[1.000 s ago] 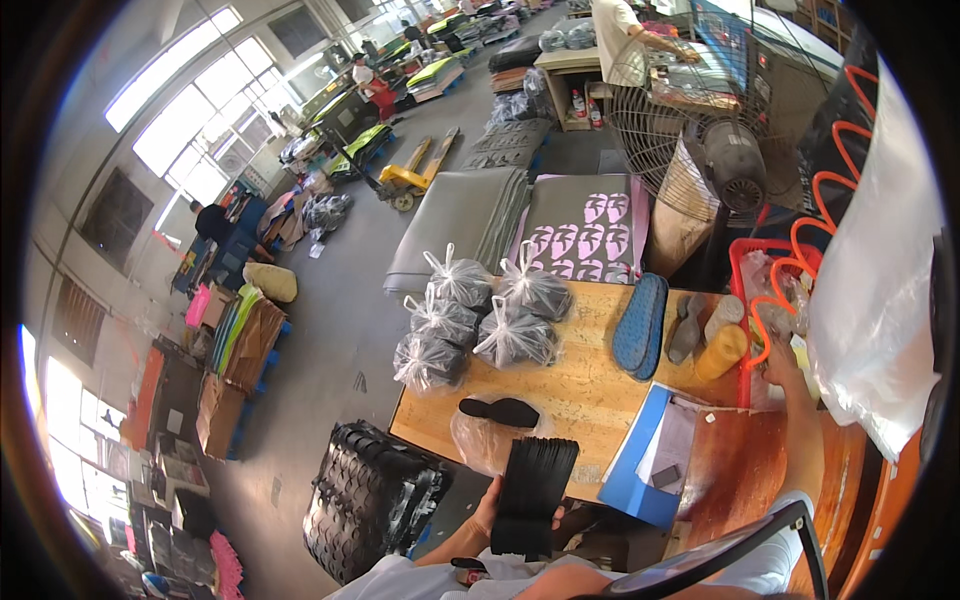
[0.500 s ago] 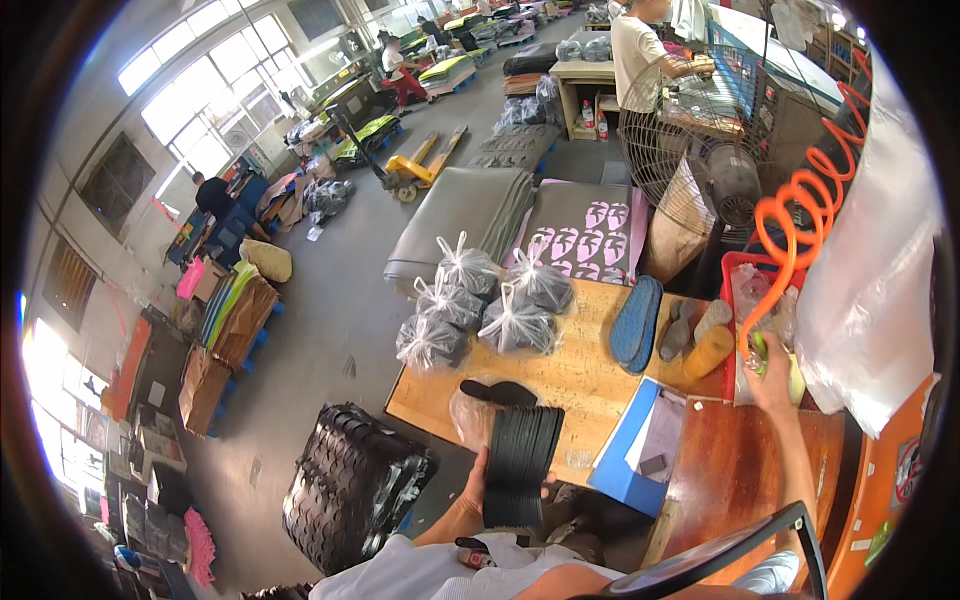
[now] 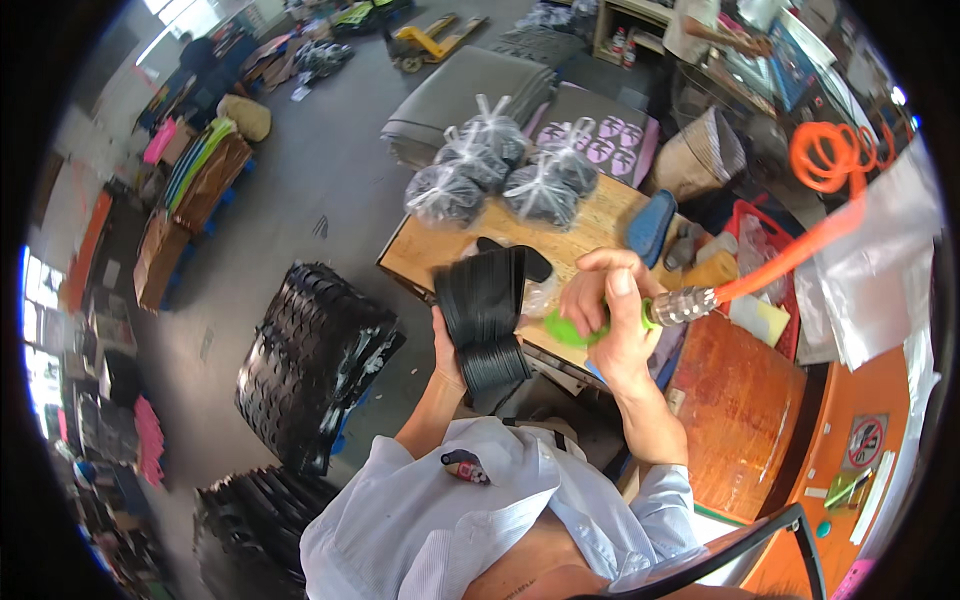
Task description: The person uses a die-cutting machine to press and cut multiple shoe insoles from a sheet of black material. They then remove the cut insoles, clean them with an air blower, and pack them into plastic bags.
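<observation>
My left hand is wrapped round the left side of a thick stack of black insoles, held upright in front of my chest. The insoles bend at the middle, and their thin edges show as many fine lines. Closed round a green air blow gun is my right hand, just right of the stack, its nozzle end toward the insoles. A metal coupling joins the gun to an orange coiled hose. Behind the stack, a loose black insole lies on a clear bag on the wooden table.
Tied clear bags of dark pieces stand on the table's far left. Blue insoles and a red basket are at its right. A pile of black cut sheets stands left of me. A red-brown board lies right.
My right hand has brought the blow gun from beside the red basket to the stack, stretching the hose. The insole stack has been raised and bent. My view has tipped downward.
</observation>
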Tool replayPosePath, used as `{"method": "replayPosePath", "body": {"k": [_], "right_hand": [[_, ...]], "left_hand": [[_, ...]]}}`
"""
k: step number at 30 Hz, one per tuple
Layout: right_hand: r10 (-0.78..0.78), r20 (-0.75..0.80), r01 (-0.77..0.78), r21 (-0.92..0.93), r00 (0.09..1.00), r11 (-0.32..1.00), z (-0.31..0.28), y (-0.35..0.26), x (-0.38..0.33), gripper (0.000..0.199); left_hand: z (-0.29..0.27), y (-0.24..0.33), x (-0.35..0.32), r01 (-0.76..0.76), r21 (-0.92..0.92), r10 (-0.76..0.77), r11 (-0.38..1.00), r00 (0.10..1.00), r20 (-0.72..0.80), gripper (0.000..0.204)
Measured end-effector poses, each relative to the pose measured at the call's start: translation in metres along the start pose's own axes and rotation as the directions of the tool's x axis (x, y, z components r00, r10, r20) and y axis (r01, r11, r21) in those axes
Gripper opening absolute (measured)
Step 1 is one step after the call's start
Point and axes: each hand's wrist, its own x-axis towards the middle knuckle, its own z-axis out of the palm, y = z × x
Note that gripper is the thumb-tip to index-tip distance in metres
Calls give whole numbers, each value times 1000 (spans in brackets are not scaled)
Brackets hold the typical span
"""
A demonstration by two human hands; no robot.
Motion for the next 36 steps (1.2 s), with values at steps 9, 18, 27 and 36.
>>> {"method": "replayPosePath", "body": {"k": [9, 18, 27, 36], "right_hand": [[487, 35, -482, 221, 873, 848, 133, 128, 13, 37], [290, 33, -292, 108, 956, 950, 199, 185, 32, 36], [187, -22, -184, 114, 982, 976, 205, 173, 61, 32], [282, 29, -282, 183, 959, 942, 200, 163, 57, 34]], "left_hand": [[-101, 151, -65, -335, 43, 323, 941, 930, 176, 93], [-108, 253, -112, -471, 356, 468, 807, 878, 101, 98], [-78, 255, -88, -487, 295, 457, 822, 873, 168, 106], [-80, 264, -70, -425, 317, 336, 848, 893, 299, 107]]}}
